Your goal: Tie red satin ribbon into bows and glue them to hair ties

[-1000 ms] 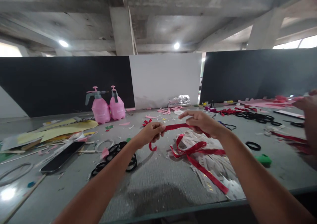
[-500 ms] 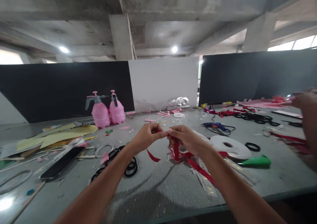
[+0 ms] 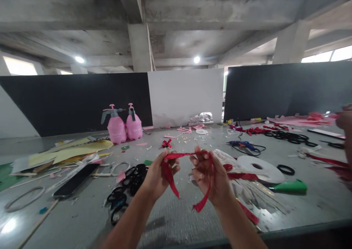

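Note:
A length of red ribbon [image 3: 183, 155] stretches between my two hands over the middle of the table, both its loose ends hanging down. My left hand [image 3: 158, 175] pinches it on one side, thumb on top. My right hand [image 3: 210, 177] holds the other side, its fingers curled with the ribbon draped over them. Beyond my hands a small red bow [image 3: 166, 143] lies on the table. Black hair ties [image 3: 137, 179] are heaped beside my left forearm. Next to my right hand are a white ribbon roll [image 3: 260, 168] and more red ribbon [image 3: 249, 212].
A phone [image 3: 76, 180], yellow paper [image 3: 71, 152] and pink spray bottles [image 3: 116, 130] stand or lie on the left. To the right are a green-handled tool [image 3: 290, 186], a blue glue gun [image 3: 243, 145] and black rings [image 3: 287, 135]. Another person's hand [image 3: 345, 122] shows at the right edge.
My hands have moved apart from a close pinch, and the red ribbon is now drawn out between them. The small bow and more hair ties have come into sight.

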Demonstrator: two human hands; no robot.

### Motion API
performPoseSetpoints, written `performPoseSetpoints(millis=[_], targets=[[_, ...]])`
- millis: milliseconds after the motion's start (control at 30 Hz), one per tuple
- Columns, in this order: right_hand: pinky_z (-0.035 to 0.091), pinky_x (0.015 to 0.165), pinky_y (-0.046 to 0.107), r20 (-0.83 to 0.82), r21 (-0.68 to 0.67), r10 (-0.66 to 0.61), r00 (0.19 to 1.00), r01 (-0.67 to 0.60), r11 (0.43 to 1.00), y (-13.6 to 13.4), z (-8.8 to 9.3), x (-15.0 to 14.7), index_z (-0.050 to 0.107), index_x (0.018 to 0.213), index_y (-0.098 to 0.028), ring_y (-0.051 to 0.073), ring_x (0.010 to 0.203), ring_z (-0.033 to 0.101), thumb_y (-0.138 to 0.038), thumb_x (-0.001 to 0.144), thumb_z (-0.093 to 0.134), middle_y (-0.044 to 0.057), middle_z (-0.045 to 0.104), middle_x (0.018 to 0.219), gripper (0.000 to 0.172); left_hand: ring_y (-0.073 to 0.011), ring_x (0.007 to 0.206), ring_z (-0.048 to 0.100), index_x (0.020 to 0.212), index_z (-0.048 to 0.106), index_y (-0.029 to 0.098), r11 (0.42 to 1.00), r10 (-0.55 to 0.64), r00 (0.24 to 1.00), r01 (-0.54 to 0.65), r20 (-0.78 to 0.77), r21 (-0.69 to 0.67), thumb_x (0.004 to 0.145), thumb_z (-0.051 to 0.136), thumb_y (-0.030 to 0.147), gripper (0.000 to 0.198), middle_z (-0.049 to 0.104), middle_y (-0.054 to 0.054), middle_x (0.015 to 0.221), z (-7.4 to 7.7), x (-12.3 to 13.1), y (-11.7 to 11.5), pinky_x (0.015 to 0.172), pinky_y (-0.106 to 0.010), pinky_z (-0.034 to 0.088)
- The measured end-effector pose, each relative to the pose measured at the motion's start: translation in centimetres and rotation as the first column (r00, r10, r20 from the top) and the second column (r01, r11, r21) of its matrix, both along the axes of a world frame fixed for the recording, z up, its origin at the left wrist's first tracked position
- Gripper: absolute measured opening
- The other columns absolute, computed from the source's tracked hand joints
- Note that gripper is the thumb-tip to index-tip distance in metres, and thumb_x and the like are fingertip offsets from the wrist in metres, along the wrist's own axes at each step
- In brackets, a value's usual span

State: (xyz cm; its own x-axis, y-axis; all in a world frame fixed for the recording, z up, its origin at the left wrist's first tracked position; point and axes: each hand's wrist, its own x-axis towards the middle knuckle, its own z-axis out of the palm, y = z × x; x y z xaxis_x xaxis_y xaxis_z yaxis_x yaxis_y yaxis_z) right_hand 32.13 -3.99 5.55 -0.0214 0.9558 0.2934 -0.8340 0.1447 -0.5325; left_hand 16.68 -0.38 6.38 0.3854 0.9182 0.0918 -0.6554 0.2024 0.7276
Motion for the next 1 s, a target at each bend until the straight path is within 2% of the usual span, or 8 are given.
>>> performPoseSetpoints(millis=[100, 233, 333, 500, 700, 833, 933, 1000], targets=[[0.034, 0.033, 0.011, -0.135, -0.007, -0.067, 0.989, 0.067, 0.998, 0.0, -1.0, -1.5, 0.052, 0.068, -0.02, 0.002, 0.043, 0.042, -0.039, 0.074, 0.066, -0.005, 0.057, 0.068, 0.025, -0.0149, 0.086, 0.061, 0.077, 0.055, 0.018, 0.991, 0.121, 0.962, -0.101, 0.245, -0.093, 0.078, 0.061, 0.031, 0.014, 0.061, 0.0, 0.082, -0.9, 1.0, -0.9, 0.084, -0.033, 0.048], [0.026, 0.025, 0.013, -0.02, -0.048, -0.23, 0.973, 0.229, 0.972, 0.1, -2.0, -3.2, 0.043, 0.061, -0.019, 0.0, 0.028, 0.021, -0.042, 0.076, 0.064, -0.01, 0.039, 0.047, 0.035, -0.009, 0.063, 0.055, 0.067, 0.049, 0.018, 0.996, 0.091, 0.924, -0.094, 0.371, -0.01, 0.079, 0.061, 0.03, 0.021, 0.048, 0.005, 0.061, -1.4, 2.1, -1.7, 0.077, -0.028, 0.048], [0.028, 0.024, 0.014, 0.137, -0.06, -0.315, 0.939, 0.325, 0.944, -0.2, -2.1, -3.8, 0.048, 0.066, -0.019, 0.002, 0.029, 0.03, -0.042, 0.076, 0.064, -0.008, 0.044, 0.05, 0.03, -0.0078, 0.055, 0.048, 0.066, 0.048, 0.017, 0.993, 0.067, 0.954, -0.092, 0.292, 0.072, 0.08, 0.059, 0.032, 0.023, 0.044, 0.004, 0.061, -1.3, 2.3, -2.2, 0.061, -0.024, 0.046], [0.035, 0.027, 0.015, 0.266, -0.027, -0.267, 0.926, 0.284, 0.958, -1.2, -1.5, -3.9, 0.057, 0.085, -0.02, 0.004, 0.034, 0.04, -0.038, 0.073, 0.068, -0.004, 0.056, 0.062, 0.024, -0.0093, 0.058, 0.052, 0.073, 0.054, 0.016, 0.976, 0.115, 0.989, -0.13, 0.09, 0.174, 0.079, 0.061, 0.031, 0.018, 0.052, 0.001, 0.068, -1.3, 2.3, -3.0, 0.054, -0.021, 0.045], [0.04, 0.03, 0.016, 0.271, -0.11, -0.217, 0.938, 0.254, 0.961, -1.8, -1.7, -3.3, 0.054, 0.115, -0.025, 0.005, 0.038, 0.045, -0.037, 0.07, 0.071, -0.004, 0.058, 0.064, 0.05, -0.0126, 0.053, 0.056, 0.074, 0.055, 0.016, 0.971, 0.183, 0.981, -0.17, -0.065, 0.17, 0.073, 0.066, 0.036, 0.022, 0.056, 0.001, 0.061, -1.7, 2.4, -3.3, 0.048, -0.023, 0.044], [0.039, 0.03, 0.014, 0.277, -0.16, -0.14, 0.951, 0.189, 0.969, -2.0, -2.1, -2.6, 0.063, 0.096, -0.019, 0.004, 0.04, 0.046, -0.038, 0.068, 0.073, -0.002, 0.059, 0.065, 0.035, -0.0114, 0.057, 0.057, 0.089, 0.055, 0.019, 0.964, 0.21, 0.978, -0.205, -0.012, 0.171, 0.072, 0.069, 0.031, 0.026, 0.058, 0.002, 0.062, -1.8, 1.8, -3.5, 0.058, -0.023, 0.046], [0.038, 0.029, 0.014, 0.255, -0.154, -0.139, 0.957, 0.183, 0.971, -2.4, -2.3, -2.4, 0.059, 0.077, -0.018, 0.004, 0.039, 0.044, -0.037, 0.07, 0.072, -0.003, 0.057, 0.063, 0.024, -0.0118, 0.062, 0.059, 0.105, 0.055, 0.017, 0.982, 0.103, 0.994, -0.098, -0.022, 0.162, 0.073, 0.069, 0.028, 0.037, 0.061, 0.0, 0.068, -1.7, 1.0, -3.8, 0.065, -0.024, 0.047], [0.037, 0.029, 0.014, 0.232, -0.144, -0.134, 0.963, 0.17, 0.975, -2.6, -2.4, -2.4, 0.056, 0.075, -0.019, 0.005, 0.04, 0.045, -0.037, 0.072, 0.069, -0.003, 0.056, 0.063, 0.023, -0.0129, 0.066, 0.06, 0.094, 0.059, 0.015, 0.988, 0.04, 0.999, -0.034, -0.036, 0.149, 0.074, 0.068, 0.026, 0.024, 0.06, -0.001, 0.068, -1.7, 0.4, -4.0, 0.069, -0.025, 0.047]])
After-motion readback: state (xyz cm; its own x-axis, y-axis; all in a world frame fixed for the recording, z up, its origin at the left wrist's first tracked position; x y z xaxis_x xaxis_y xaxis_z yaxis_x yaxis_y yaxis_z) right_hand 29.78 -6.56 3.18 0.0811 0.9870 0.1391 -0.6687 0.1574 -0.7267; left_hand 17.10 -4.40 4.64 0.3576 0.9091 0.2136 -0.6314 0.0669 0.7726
